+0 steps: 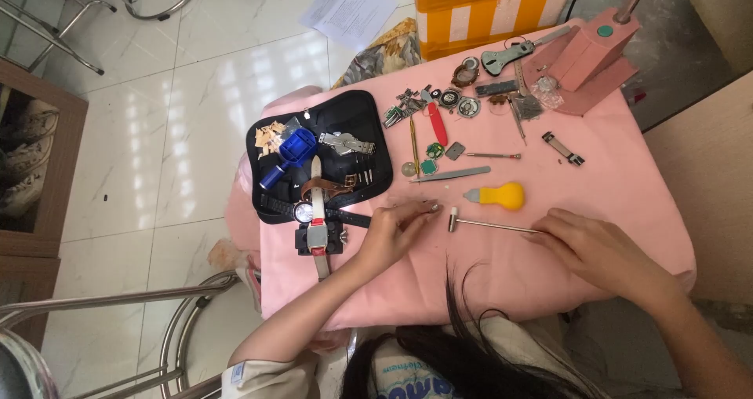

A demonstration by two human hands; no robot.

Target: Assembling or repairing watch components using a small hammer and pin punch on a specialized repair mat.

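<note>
Two bare hands rest on the pink table point(612, 187) near its front edge. Right hand point(600, 250): fingers loosely curled over the handle end of a small hammer point(490, 225), apparently touching it. Hammer's long axis runs along the front edge, head toward the left hand point(396, 230), whose fingers lie flat and close together, tips just beside the head. Beyond: yellow bulb-shaped tool point(498, 196), tweezers point(451, 174). Far-left corner: black tool pouch point(321, 152).
</note>
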